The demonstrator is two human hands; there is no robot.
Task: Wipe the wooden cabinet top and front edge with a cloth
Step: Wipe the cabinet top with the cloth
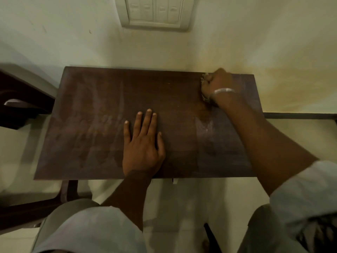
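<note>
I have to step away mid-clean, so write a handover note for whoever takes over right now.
Left hand lies flat, fingers straight, on the cabinet top near its front middle.
Right hand grips the bunched cloth at the far right corner, by the wall.
Done, it seems: a damp streak shows on the right part.
To do: the smeared left half, then the front edge.
</note>
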